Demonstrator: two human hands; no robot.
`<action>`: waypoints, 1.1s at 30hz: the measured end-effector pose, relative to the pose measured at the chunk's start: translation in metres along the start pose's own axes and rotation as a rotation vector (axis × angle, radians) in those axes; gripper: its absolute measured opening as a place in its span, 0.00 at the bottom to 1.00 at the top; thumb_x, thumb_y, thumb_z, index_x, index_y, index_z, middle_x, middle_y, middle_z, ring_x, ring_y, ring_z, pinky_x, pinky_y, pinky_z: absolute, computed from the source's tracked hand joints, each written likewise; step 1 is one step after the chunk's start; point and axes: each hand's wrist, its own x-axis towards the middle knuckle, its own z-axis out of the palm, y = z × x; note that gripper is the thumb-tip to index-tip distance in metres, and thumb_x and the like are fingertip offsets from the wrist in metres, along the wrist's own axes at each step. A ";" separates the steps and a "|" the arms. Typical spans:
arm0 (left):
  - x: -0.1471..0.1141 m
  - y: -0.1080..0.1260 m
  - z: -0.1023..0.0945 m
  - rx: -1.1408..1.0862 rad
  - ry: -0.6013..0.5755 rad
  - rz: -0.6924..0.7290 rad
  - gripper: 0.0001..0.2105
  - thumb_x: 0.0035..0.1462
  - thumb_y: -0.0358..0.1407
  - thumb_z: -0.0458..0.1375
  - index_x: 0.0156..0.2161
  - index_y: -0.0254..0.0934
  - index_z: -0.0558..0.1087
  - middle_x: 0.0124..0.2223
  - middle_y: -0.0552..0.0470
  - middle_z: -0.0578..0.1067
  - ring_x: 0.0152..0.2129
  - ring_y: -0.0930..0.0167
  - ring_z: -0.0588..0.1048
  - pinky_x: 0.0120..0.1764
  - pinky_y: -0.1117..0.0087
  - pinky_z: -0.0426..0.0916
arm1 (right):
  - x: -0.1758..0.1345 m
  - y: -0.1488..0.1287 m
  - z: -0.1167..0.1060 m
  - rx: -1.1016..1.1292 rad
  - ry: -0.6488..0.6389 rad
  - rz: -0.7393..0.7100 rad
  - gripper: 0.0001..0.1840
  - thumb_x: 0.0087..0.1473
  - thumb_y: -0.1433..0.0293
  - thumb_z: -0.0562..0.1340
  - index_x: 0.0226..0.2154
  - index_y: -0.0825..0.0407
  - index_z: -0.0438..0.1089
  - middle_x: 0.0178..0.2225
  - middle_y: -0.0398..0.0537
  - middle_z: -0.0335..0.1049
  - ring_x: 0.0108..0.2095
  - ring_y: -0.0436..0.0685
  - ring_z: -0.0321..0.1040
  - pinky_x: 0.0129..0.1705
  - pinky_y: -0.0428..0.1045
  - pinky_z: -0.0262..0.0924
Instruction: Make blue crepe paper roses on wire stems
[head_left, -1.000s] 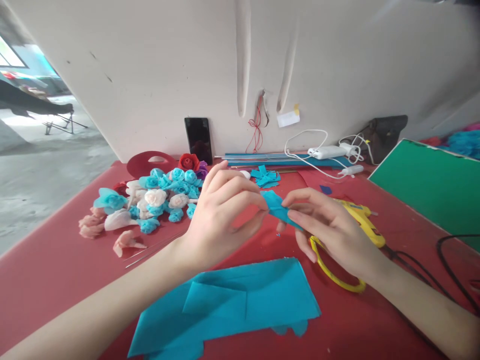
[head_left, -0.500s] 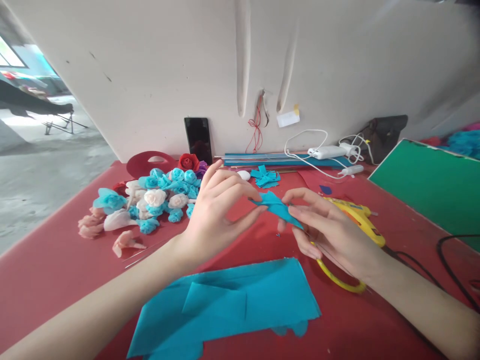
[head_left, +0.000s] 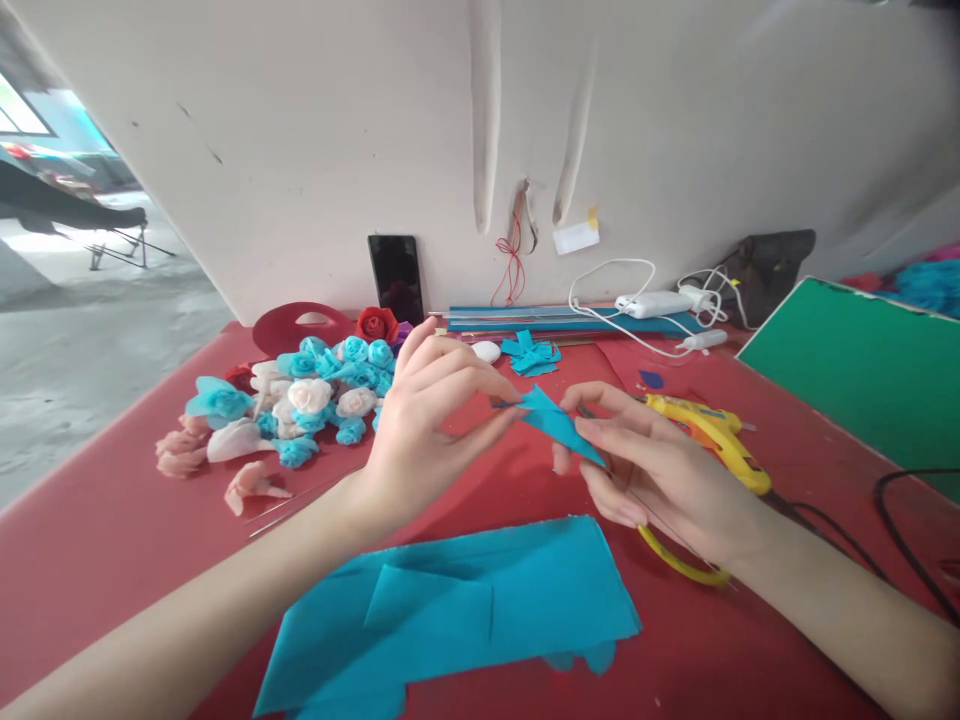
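A small folded piece of blue crepe paper [head_left: 556, 424] is stretched between my two hands above the table. My left hand [head_left: 439, 420] pinches its left corner with thumb and forefinger. On the other side, my right hand [head_left: 652, 450] has its fingertips closed on the right edge. A thin wire [head_left: 671, 527] runs along beneath that palm; whether it is gripped I cannot tell. Just below the right hand, a yellow loop handle [head_left: 679, 563] shows, the rest hidden. Nearer me lies a larger blue crepe paper sheet [head_left: 555, 590] with a smaller piece on top.
Blue, white and pink paper flowers [head_left: 307, 395] are heaped at left. Behind the right hand lies a yellow glue gun [head_left: 720, 445], its cord trailing right. Along the wall stand a phone [head_left: 396, 275], blue paper scraps [head_left: 531, 353] and a white charger [head_left: 652, 303]. A green board [head_left: 862, 370] leans right.
The blue paper has been folded or tilted into a narrower, pointed shape between my fingers. Both hands have shifted only slightly.
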 end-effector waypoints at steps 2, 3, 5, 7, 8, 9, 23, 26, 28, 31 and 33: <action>0.000 0.000 0.000 0.007 0.010 0.004 0.04 0.50 0.30 0.60 0.28 0.37 0.69 0.27 0.55 0.74 0.30 0.70 0.72 0.52 0.51 0.58 | 0.000 0.000 0.001 0.042 -0.016 0.004 0.03 0.59 0.69 0.54 0.38 0.48 0.61 0.29 0.42 0.70 0.12 0.39 0.55 0.15 0.37 0.49; 0.001 0.000 0.000 0.003 0.003 -0.003 0.04 0.50 0.30 0.61 0.28 0.37 0.69 0.27 0.55 0.74 0.30 0.70 0.72 0.52 0.51 0.58 | 0.001 0.000 0.001 0.064 -0.022 0.004 0.03 0.59 0.70 0.53 0.37 0.48 0.61 0.28 0.42 0.70 0.12 0.39 0.55 0.15 0.37 0.49; 0.001 -0.001 0.000 -0.014 -0.016 -0.025 0.04 0.50 0.31 0.61 0.29 0.37 0.69 0.29 0.54 0.74 0.32 0.70 0.72 0.53 0.53 0.58 | 0.001 0.000 0.001 0.105 -0.032 0.002 0.04 0.59 0.70 0.53 0.37 0.48 0.61 0.29 0.42 0.70 0.12 0.39 0.54 0.15 0.37 0.49; 0.001 -0.002 -0.001 -0.035 -0.030 -0.048 0.04 0.50 0.31 0.61 0.29 0.37 0.68 0.30 0.54 0.74 0.33 0.70 0.72 0.54 0.54 0.57 | 0.001 0.000 0.000 0.144 -0.041 0.002 0.04 0.58 0.70 0.53 0.37 0.47 0.61 0.28 0.42 0.70 0.12 0.39 0.54 0.15 0.37 0.48; 0.001 -0.002 -0.001 -0.044 -0.031 -0.056 0.05 0.50 0.31 0.60 0.29 0.36 0.68 0.30 0.54 0.73 0.33 0.71 0.72 0.54 0.55 0.57 | 0.001 0.000 0.000 0.163 -0.045 0.005 0.04 0.58 0.70 0.53 0.37 0.47 0.61 0.28 0.42 0.70 0.12 0.39 0.53 0.15 0.38 0.48; 0.001 -0.003 -0.001 -0.052 -0.031 -0.061 0.05 0.50 0.30 0.60 0.29 0.36 0.67 0.30 0.54 0.73 0.33 0.71 0.72 0.54 0.56 0.58 | 0.000 0.001 0.000 0.181 -0.047 0.009 0.04 0.58 0.70 0.54 0.37 0.47 0.61 0.28 0.41 0.70 0.12 0.39 0.53 0.15 0.38 0.48; -0.001 -0.001 0.000 -0.022 -0.001 -0.035 0.05 0.51 0.29 0.59 0.29 0.37 0.66 0.27 0.58 0.72 0.29 0.73 0.71 0.54 0.55 0.59 | 0.002 0.004 0.002 0.116 -0.074 0.006 0.05 0.61 0.66 0.51 0.39 0.48 0.59 0.29 0.43 0.70 0.12 0.40 0.57 0.15 0.37 0.50; -0.001 -0.001 0.000 -0.019 -0.004 -0.041 0.05 0.52 0.29 0.59 0.29 0.37 0.66 0.27 0.57 0.72 0.28 0.73 0.71 0.54 0.55 0.58 | 0.001 0.007 0.002 0.054 -0.078 -0.013 0.07 0.58 0.66 0.56 0.40 0.48 0.58 0.29 0.43 0.70 0.12 0.40 0.57 0.14 0.37 0.50; -0.001 0.000 -0.001 -0.019 -0.006 -0.043 0.05 0.52 0.30 0.59 0.28 0.37 0.67 0.27 0.57 0.72 0.29 0.72 0.71 0.54 0.54 0.58 | 0.001 0.008 0.002 0.048 -0.074 -0.016 0.08 0.57 0.67 0.56 0.41 0.47 0.57 0.29 0.42 0.70 0.12 0.40 0.57 0.14 0.37 0.50; -0.002 0.001 -0.001 -0.037 -0.014 -0.051 0.04 0.52 0.30 0.59 0.29 0.37 0.67 0.27 0.56 0.72 0.29 0.73 0.70 0.53 0.56 0.59 | 0.001 0.009 0.002 0.040 -0.063 -0.023 0.06 0.59 0.67 0.55 0.41 0.47 0.57 0.29 0.43 0.70 0.12 0.40 0.58 0.14 0.37 0.49; -0.001 0.001 -0.001 -0.047 -0.025 -0.060 0.04 0.52 0.31 0.59 0.30 0.37 0.67 0.28 0.57 0.72 0.29 0.73 0.70 0.54 0.57 0.58 | 0.000 0.009 0.002 0.032 -0.061 -0.027 0.06 0.60 0.67 0.54 0.41 0.48 0.58 0.29 0.43 0.70 0.12 0.40 0.58 0.14 0.36 0.49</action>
